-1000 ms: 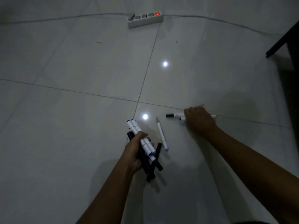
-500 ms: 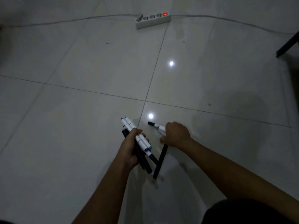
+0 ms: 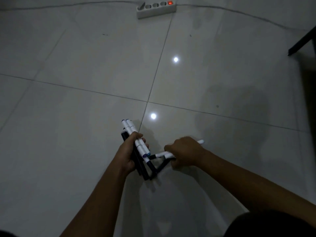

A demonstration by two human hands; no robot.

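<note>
My left hand [image 3: 128, 152] grips a bundle of markers [image 3: 130, 130], white ones on top and black ones beneath, their ends sticking out above and below the fist. My right hand [image 3: 185, 153] holds white markers [image 3: 161, 155] and a black pen [image 3: 161, 166], their tips pointing left toward the bundle. One white end [image 3: 201, 142] pokes out past the right hand's knuckles. Both hands are low over the tiled floor, a short gap apart.
A white power strip [image 3: 156, 10] with a lit red switch lies at the far edge, its cable running both ways across the floor. A dark furniture leg [image 3: 302, 42] stands at the right. Light spots reflect on the grey tiles [image 3: 85, 57].
My right hand gathered the loose markers and the black pen from the floor and moved left toward my left hand. The left hand kept its bundle and barely moved.
</note>
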